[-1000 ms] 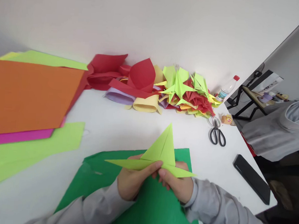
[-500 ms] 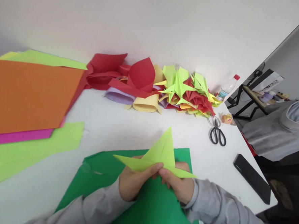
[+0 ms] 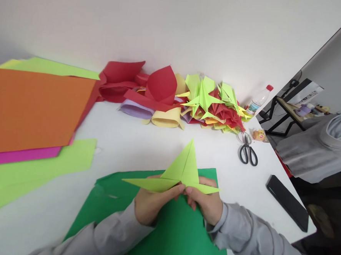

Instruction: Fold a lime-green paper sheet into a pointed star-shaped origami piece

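Note:
A folded lime-green paper shape (image 3: 182,164), with one tall creased point and two long side points, is pinched between both of my hands. My left hand (image 3: 153,201) grips its left half, thumb along the lower edge and fingers behind the paper. On the other side my right hand (image 3: 208,203) holds it the same way, the two thumb tips almost meeting at the lower middle. The fingers behind the paper are partly hidden. Below the hands lies a large green sheet (image 3: 178,235) on the white table.
Orange sheets (image 3: 35,111) and lime sheets (image 3: 40,171) lie at left. Rolled red paper (image 3: 161,84) and folded lime stars (image 3: 204,97) are piled along the wall. Scissors (image 3: 247,151), a bottle (image 3: 259,99), a snack packet (image 3: 259,135) and a black phone-like object (image 3: 287,203) are at right, near a grey garment (image 3: 307,151).
The paper shape has shifted slightly left and up in my hands, and its side points lie flatter. Its centre crease shows more clearly. Both hands still hold it.

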`<state>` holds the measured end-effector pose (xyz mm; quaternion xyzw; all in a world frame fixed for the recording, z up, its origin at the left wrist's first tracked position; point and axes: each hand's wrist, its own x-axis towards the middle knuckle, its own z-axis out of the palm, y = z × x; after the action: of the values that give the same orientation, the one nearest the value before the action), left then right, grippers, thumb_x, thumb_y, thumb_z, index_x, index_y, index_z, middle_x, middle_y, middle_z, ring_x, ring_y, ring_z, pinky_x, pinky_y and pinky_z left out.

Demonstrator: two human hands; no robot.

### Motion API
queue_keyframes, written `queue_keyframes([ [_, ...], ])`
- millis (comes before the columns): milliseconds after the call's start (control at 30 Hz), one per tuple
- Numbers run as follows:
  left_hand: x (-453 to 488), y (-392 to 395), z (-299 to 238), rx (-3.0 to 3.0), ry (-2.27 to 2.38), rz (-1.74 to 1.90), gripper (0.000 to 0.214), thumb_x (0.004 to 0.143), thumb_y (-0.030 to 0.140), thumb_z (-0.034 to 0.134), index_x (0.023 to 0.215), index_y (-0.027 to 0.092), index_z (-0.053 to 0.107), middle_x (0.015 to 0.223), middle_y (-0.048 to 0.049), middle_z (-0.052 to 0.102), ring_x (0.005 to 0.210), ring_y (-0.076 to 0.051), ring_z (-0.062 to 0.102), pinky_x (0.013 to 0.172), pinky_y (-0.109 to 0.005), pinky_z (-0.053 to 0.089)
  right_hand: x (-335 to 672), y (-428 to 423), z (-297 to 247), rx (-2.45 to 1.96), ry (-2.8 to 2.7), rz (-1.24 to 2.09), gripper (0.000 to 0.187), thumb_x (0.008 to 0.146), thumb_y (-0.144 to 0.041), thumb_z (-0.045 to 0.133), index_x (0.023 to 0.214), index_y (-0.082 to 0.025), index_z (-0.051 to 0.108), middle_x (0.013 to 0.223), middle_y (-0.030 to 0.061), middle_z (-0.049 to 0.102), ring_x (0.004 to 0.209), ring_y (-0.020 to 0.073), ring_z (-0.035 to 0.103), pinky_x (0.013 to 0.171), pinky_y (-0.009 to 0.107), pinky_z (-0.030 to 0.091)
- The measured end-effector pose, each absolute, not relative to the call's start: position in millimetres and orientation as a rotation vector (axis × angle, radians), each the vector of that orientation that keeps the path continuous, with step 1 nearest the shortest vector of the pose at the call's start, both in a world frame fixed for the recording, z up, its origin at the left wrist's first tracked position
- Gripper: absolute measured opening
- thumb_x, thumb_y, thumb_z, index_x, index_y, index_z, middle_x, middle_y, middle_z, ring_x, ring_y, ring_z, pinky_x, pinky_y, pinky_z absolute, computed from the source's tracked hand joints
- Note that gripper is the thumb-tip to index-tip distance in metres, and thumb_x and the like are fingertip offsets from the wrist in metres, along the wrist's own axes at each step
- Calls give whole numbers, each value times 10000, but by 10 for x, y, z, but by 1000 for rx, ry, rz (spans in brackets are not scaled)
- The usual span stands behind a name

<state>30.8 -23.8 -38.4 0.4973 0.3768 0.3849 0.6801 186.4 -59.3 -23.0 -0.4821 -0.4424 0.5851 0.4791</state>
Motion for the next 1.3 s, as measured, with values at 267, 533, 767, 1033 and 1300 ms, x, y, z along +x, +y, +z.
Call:
queue_keyframes([
  [267,379,-286,-284,983,764,916,288,676,324,731,484,207,550,528,14,600,540,-172,549,564,-305,430,1861,-611,-158,-1187,-1200,1487,363,744,-511,660,686,-154,638,534,-32,523,424,55,384,364,167,321],
  [533,380,-296,-229,923,817,914,299,672,309,739,448,211,567,488,22,556,540,-164,522,575,-302,408,1879,-620,-150,-1147,-1267,1413,325,805,-477,638,757,-162,705,684,10,648,437,45,347,402,190,309],
  [767,406,-298,-234,868,857,987,310,662,302,760,439,193,574,461,33,533,504,-125,480,527,-270,384,1857,-601,-139,-1117,-1253,1408,400,798,-539,634,731,-155,723,498,-39,480,400,44,261,398,209,305],
  [1033,470,-299,-180,706,879,1082,221,600,228,765,465,165,602,448,25,551,452,-115,496,461,-247,419,1846,-609,-173,-1210,-1181,1433,379,716,-512,717,788,-141,696,507,-42,525,367,43,363,337,180,293],
  [1300,487,-318,-103,823,908,1077,319,587,254,760,397,195,511,418,30,531,445,-129,512,463,-258,422,1858,-611,-132,-1260,-1195,1453,336,721,-476,689,697,-141,678,512,-32,543,372,48,379,343,184,300],
])
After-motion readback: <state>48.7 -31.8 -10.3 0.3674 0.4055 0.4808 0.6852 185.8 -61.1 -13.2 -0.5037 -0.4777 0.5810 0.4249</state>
